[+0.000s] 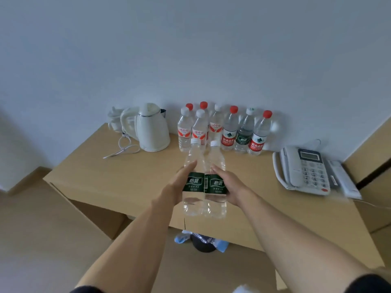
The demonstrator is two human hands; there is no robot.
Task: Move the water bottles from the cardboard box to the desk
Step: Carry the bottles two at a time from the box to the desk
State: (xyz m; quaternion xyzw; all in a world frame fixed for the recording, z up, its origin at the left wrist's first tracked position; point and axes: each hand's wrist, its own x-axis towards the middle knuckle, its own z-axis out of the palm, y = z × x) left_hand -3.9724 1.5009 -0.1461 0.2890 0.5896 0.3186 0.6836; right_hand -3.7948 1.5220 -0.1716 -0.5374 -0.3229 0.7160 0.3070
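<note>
Now both hands (204, 182) clamp two bottles (204, 180) above desk (110, 176) front edge.

Two bare forearms ran up from the lower edge of the frame toward the centre. The left hand (183, 180) and right hand (227, 182) wore no gloves, rings or watch. At the bottom left and bottom right corners, the dark, black-looking sleeve edges (88, 289) of a short-sleeved top showed, cut off by the frame.
</note>
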